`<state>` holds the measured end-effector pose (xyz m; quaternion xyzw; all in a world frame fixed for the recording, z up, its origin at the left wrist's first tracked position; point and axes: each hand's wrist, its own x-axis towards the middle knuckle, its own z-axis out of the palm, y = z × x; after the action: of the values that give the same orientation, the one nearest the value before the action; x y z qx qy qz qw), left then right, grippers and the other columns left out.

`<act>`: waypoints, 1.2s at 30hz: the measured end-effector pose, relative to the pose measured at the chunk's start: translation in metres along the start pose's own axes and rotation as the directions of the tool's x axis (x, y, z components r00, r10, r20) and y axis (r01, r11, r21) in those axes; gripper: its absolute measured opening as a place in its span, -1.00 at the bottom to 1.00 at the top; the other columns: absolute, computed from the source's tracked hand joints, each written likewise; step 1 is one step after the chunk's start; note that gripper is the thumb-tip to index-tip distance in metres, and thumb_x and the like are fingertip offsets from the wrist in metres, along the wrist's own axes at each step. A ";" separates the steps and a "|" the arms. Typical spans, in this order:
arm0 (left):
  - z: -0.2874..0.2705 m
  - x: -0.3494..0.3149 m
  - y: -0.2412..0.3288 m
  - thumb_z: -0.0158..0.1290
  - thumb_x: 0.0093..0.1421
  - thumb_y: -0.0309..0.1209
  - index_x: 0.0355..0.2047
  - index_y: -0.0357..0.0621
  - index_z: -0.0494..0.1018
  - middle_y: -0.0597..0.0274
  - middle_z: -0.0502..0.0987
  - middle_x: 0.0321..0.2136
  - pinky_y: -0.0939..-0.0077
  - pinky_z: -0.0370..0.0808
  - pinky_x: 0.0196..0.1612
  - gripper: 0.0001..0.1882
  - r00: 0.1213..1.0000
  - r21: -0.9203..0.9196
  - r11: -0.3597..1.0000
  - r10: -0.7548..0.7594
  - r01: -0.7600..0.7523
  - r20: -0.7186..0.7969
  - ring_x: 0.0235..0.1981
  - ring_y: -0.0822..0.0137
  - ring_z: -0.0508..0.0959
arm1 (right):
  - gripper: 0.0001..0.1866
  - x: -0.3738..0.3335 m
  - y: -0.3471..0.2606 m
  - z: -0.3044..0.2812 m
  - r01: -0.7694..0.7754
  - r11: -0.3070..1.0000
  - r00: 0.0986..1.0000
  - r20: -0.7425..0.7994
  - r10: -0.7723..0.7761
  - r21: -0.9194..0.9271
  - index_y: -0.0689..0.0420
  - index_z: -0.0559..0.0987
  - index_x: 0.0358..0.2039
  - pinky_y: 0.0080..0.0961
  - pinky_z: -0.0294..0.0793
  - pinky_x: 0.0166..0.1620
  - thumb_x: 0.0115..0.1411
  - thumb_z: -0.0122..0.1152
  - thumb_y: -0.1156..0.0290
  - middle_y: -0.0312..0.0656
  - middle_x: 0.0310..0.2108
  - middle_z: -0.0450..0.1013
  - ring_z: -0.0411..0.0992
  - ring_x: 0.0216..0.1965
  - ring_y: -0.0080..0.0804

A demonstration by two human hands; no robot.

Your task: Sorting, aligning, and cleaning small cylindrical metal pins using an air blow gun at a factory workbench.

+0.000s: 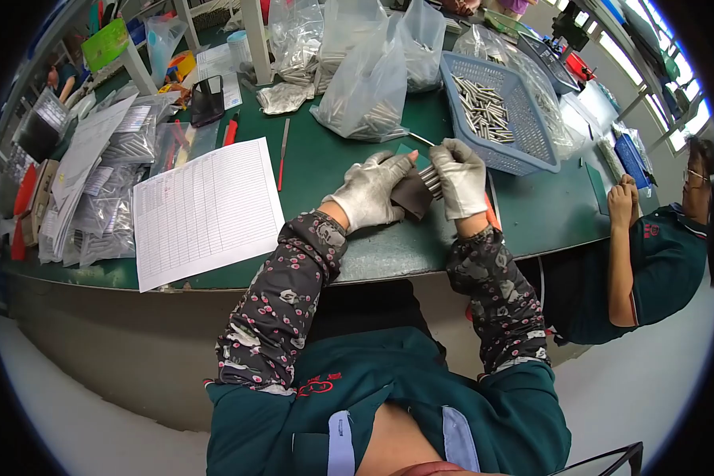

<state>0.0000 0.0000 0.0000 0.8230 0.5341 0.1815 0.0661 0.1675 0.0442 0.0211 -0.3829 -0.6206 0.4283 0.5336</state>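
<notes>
My left hand (pixel 366 192), in a whitish glove with one bare fingertip showing, is closed at a dark brown sheet (pixel 412 197) that is bent around a bundle of metal rods (pixel 431 182). My right hand (pixel 460 179), gloved too, grips the right end of that bundle, close above the green table (pixel 325 166). A blue plastic basket (pixel 541 163) holding many short metal pins (pixel 481 109) stands just beyond my right hand. Partly under my right wrist lies something orange (pixel 490 213); its kind is hidden.
Clear bags of metal parts (pixel 362 107) stand at the back. To the left lie a printed form (pixel 208 208), a thin red-handled tool (pixel 283 155), a red marker (pixel 231 130) and a pile of bagged parts (pixel 111 214). A co-worker (pixel 650 262) sits at the right.
</notes>
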 end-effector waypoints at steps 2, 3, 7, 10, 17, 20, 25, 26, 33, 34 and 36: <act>0.000 0.003 -0.001 0.32 -0.25 0.02 0.34 0.04 -0.18 -0.01 0.36 0.04 0.20 0.30 0.10 0.24 0.997 -0.137 0.990 0.033 -0.043 -0.069 0.08 -0.06 0.32 | -0.90 0.003 0.007 0.005 0.104 0.989 0.995 0.000 -0.104 -0.109 0.26 0.52 -0.49 -0.68 0.32 -0.47 0.08 0.18 0.48 -0.38 -0.61 0.39 0.29 -0.56 -0.72; -0.002 0.000 0.002 0.32 -0.25 0.02 0.34 0.04 -0.18 -0.01 0.36 0.04 0.20 0.30 0.10 0.24 0.997 -0.145 0.989 0.025 -0.034 -0.067 0.08 -0.06 0.32 | -0.95 0.001 0.006 0.010 0.257 0.935 0.966 0.039 -0.255 -0.243 0.22 0.51 -0.52 -0.60 0.35 -0.49 0.03 0.19 0.52 -0.28 -0.62 0.40 0.33 -0.61 -0.57; -0.001 -0.028 -0.008 0.32 -0.30 -0.07 0.32 -0.18 -0.35 -0.19 0.41 -0.11 0.18 0.36 0.03 0.35 0.991 -0.150 0.988 -0.047 0.028 -0.125 -0.04 -0.09 0.41 | -0.87 -0.010 -0.018 0.033 0.736 0.435 0.675 0.507 -0.536 -0.520 0.09 0.43 -0.58 -0.27 0.34 -0.48 -0.05 0.21 0.41 -0.19 -0.62 0.32 0.37 -0.50 -0.19; 0.004 -0.027 -0.015 0.37 -0.38 -0.10 0.30 -0.24 -0.44 -0.25 0.44 -0.19 0.17 0.43 -0.07 0.44 0.984 -0.377 0.923 -0.131 0.078 -0.118 -0.19 -0.15 0.48 | -0.86 -0.013 -0.016 0.038 0.756 0.436 0.654 0.572 -0.495 -0.488 0.10 0.40 -0.58 -0.21 0.30 -0.47 -0.07 0.20 0.42 -0.13 -0.60 0.29 0.34 -0.50 -0.12; 0.029 -0.002 0.000 0.38 -0.44 -0.05 0.28 -0.37 -0.42 -0.24 0.44 -0.18 0.30 0.37 -0.01 0.49 0.995 -0.336 0.942 -0.030 -0.004 -0.096 -0.13 -0.08 0.47 | -0.89 -0.028 -0.017 0.022 0.808 0.425 0.589 0.553 -0.589 -0.409 0.19 0.40 -0.53 -0.22 0.27 -0.48 -0.11 0.13 0.63 -0.05 -0.59 0.25 0.28 -0.53 -0.05; 0.006 -0.009 0.004 0.39 -0.48 -0.03 0.29 -0.37 -0.38 -0.20 0.44 -0.16 0.35 0.37 -0.01 0.51 0.992 -0.279 0.953 -0.108 0.121 0.061 -0.11 -0.02 0.47 | -0.89 -0.018 -0.012 0.024 0.785 0.428 0.619 0.562 -0.549 -0.447 0.21 0.39 -0.54 -0.25 0.28 -0.46 -0.10 0.13 0.64 -0.06 -0.58 0.27 0.30 -0.51 -0.06; 0.003 -0.008 0.001 0.41 -0.53 -0.03 0.30 -0.35 -0.34 -0.17 0.45 -0.14 0.37 0.38 0.00 0.52 0.985 -0.262 0.951 -0.138 0.162 0.105 -0.08 0.00 0.47 | -0.87 -0.016 -0.014 0.029 0.832 0.379 0.555 0.604 -0.573 -0.405 0.20 0.36 -0.57 -0.28 0.29 -0.45 -0.12 0.13 0.65 -0.07 -0.59 0.27 0.30 -0.50 -0.08; 0.008 -0.008 0.001 0.41 -0.53 -0.04 0.30 -0.35 -0.32 -0.16 0.46 -0.15 0.37 0.39 -0.02 0.51 0.992 -0.273 0.953 -0.124 0.130 0.038 -0.11 0.00 0.48 | -0.86 -0.015 -0.012 0.028 0.810 0.395 0.587 0.586 -0.559 -0.434 0.20 0.36 -0.58 -0.27 0.29 -0.45 -0.12 0.13 0.65 -0.07 -0.59 0.28 0.30 -0.51 -0.08; -0.006 -0.007 0.008 0.40 -0.52 -0.06 0.29 -0.37 -0.20 -0.08 0.45 -0.13 0.40 0.40 -0.01 0.44 0.983 -0.349 0.920 -0.151 0.177 0.100 -0.07 0.07 0.46 | -0.88 -0.011 -0.013 0.030 0.825 0.390 0.565 0.575 -0.592 -0.410 0.18 0.40 -0.55 -0.25 0.29 -0.47 -0.14 0.12 0.64 -0.08 -0.59 0.29 0.31 -0.53 -0.08; 0.000 -0.006 0.004 0.41 -0.54 -0.03 0.28 -0.40 -0.22 -0.08 0.45 -0.14 0.40 0.40 -0.02 0.46 0.990 -0.325 0.935 -0.129 0.141 0.060 -0.09 0.07 0.47 | -0.88 -0.008 -0.012 0.031 0.828 0.379 0.559 0.559 -0.612 -0.414 0.18 0.40 -0.55 -0.25 0.29 -0.47 -0.14 0.12 0.64 -0.08 -0.59 0.30 0.30 -0.53 -0.08; 0.012 -0.006 0.005 0.41 -0.58 0.04 0.27 -0.44 -0.25 -0.12 0.44 -0.15 0.40 0.40 -0.01 0.53 0.992 -0.118 0.985 -0.121 0.125 0.043 -0.11 0.05 0.47 | -0.88 -0.021 -0.016 0.028 0.838 0.414 0.543 0.612 -0.576 -0.354 0.17 0.41 -0.53 -0.24 0.28 -0.48 -0.12 0.15 0.62 -0.08 -0.58 0.30 0.30 -0.54 -0.08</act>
<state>0.0061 -0.0069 -0.0107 0.7862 0.5706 0.1943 0.1364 0.1422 0.0155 0.0270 -0.1302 -0.9194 -0.0055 0.3711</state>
